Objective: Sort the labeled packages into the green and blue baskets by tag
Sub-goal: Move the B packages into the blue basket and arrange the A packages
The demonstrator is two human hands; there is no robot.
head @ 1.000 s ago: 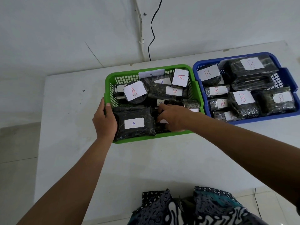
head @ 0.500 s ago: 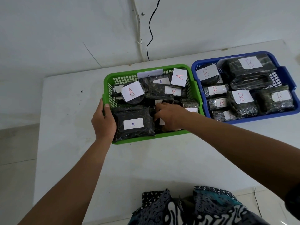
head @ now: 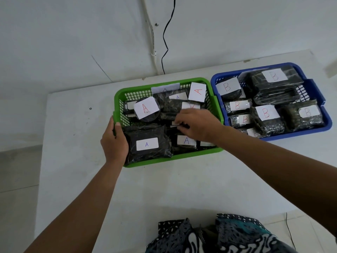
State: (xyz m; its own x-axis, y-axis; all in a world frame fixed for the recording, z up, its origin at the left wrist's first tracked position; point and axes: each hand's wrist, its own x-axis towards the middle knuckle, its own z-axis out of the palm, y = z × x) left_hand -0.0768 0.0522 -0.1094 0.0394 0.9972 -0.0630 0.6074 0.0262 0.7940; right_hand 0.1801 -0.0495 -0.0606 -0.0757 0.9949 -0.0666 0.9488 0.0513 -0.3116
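Nearly done, I judge: my left hand (head: 114, 141) grips the green basket (head: 165, 84); my right hand (head: 196, 125) pinches a small package (head: 179, 125); nothing lies loose.

I am noting: green basket (head: 164, 162) and blue basket (head: 295, 132) are smooth perforated plastic; packages (head: 148, 143) are showing glossy, crinkled dark film with matt white paper tags (head: 147, 144); surface (head: 182, 189) is looking matt white, lightly scuffed.

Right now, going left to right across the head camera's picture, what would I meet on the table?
Left hand on the rim → green basket of A packages → right hand reaching inside → blue basket of B packages.
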